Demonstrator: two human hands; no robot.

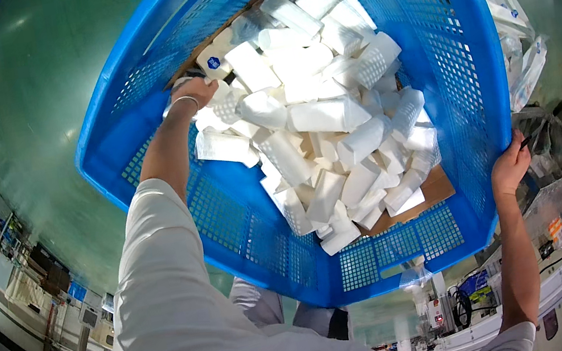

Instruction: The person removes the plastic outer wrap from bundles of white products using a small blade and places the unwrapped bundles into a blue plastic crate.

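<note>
Hands work a big blue mesh crate (454,60) that fills most of the view. White plastic bottles (320,121), many in clear wrap, lie heaped inside it over a brown cardboard liner (437,189). Reaching in from the near left, the left hand (194,92) rests at the far-left edge of the heap with a silver bangle (184,101) on the wrist; whether its fingers are closed on a bottle I cannot tell. On the right, the right hand (509,165) is clamped on the crate's right rim. Clear bagged packs (519,57) lie just beyond that rim, and a green floor (42,103) spreads to the left.
</note>
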